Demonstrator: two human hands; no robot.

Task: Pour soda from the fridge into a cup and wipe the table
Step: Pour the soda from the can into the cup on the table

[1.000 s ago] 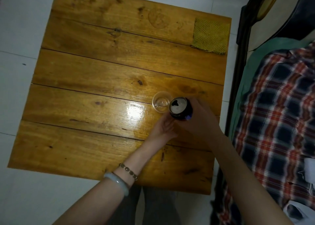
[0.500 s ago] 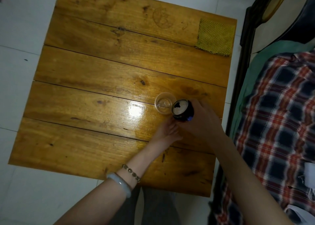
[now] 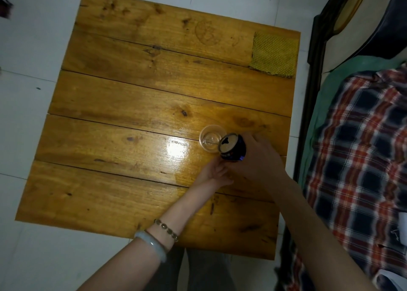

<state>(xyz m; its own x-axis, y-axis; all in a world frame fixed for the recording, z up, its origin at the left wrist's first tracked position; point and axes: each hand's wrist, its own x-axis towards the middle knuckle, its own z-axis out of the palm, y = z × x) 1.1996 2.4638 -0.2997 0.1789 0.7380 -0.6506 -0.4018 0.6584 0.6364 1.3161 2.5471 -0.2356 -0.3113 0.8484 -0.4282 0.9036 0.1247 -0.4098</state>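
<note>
A dark soda can (image 3: 233, 147) is gripped by the right hand (image 3: 257, 158), tipped over the clear cup (image 3: 211, 138) near the table's (image 3: 132, 92) right edge. The left hand (image 3: 214, 171) is partly hidden below the cup; its grip can't really be made out.

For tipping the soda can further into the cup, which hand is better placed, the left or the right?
The right hand: it already grips the dark can, tilted with its top at the rim of the clear cup. The left hand sits low by the cup's base, better suited to steadying it.
</note>
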